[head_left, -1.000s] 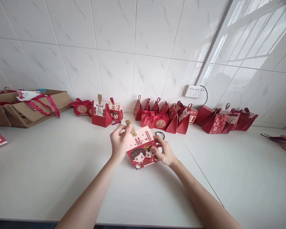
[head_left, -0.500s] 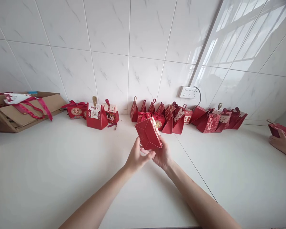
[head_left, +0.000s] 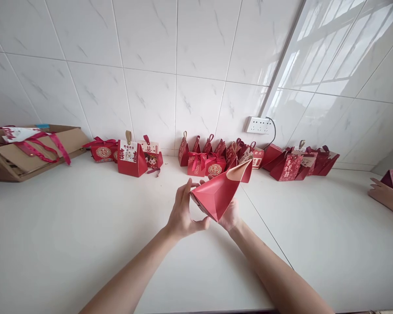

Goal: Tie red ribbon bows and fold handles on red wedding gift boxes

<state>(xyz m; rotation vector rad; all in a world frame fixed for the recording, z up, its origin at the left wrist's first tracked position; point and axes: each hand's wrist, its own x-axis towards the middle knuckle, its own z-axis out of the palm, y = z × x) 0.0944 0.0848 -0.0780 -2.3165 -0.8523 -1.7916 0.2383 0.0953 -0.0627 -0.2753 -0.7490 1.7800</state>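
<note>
A red paper gift box is held up above the white table, tilted, with its folded side panel facing me and its pointed top toward the upper right. My left hand curls around the box's left corner, fingers at the far side and thumb below its lower edge. Behind and under the box, my right hand supports it from the right; most of its fingers are hidden. Just beyond stand red boxes with ribbon bows and upright triangular boxes with strap loops.
At the left, a cardboard carton holds ribbons and printed pieces. Two handled boxes stand left of centre. More red boxes sit right, below a power strip. Another person's hand is at a box on the far right.
The gift box has been turned in my hands: its base faced me before, and now a side panel does, with the top pointing upper right. The other person's hand has shifted on their box.
</note>
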